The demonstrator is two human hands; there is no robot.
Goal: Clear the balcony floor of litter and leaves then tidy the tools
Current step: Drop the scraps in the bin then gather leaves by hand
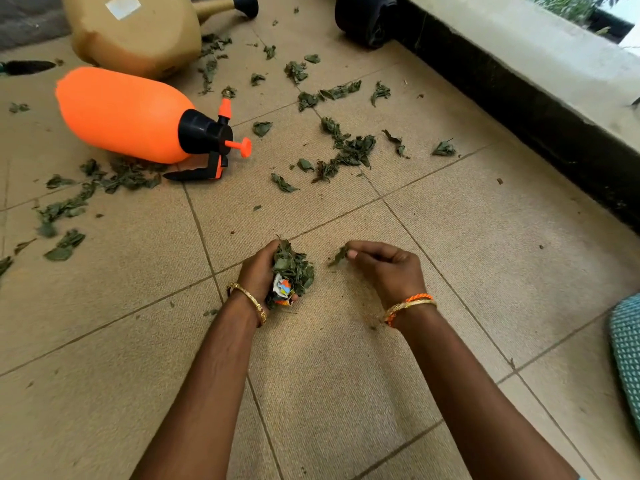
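Left hand (258,271) grips a wad of leaves (294,268) plus a crumpled wrapper (283,289). Right hand (388,268) pinches one leaf (339,255). Both well below the orange sprayer (128,114); loose leaves (349,152) lie right of the sprayer on the floor (138,306).

Floor (346,375): matt beige tiles, fine ribbed texture, thin dark joints.
Sprayer (128,116): smooth orange plastic, soft sheen; black plastic head.
Can (135,32): tan plastic, dull, with a white paper label.
Leaves (349,150): dry, crumpled, matt green.
Wrapper (284,289): creased printed paper or foil, which cannot be told.
Bangles (408,306): shiny gold-coloured metal.
Ledge (519,64): rough pale concrete.
Cloth (628,358): woven teal fabric.
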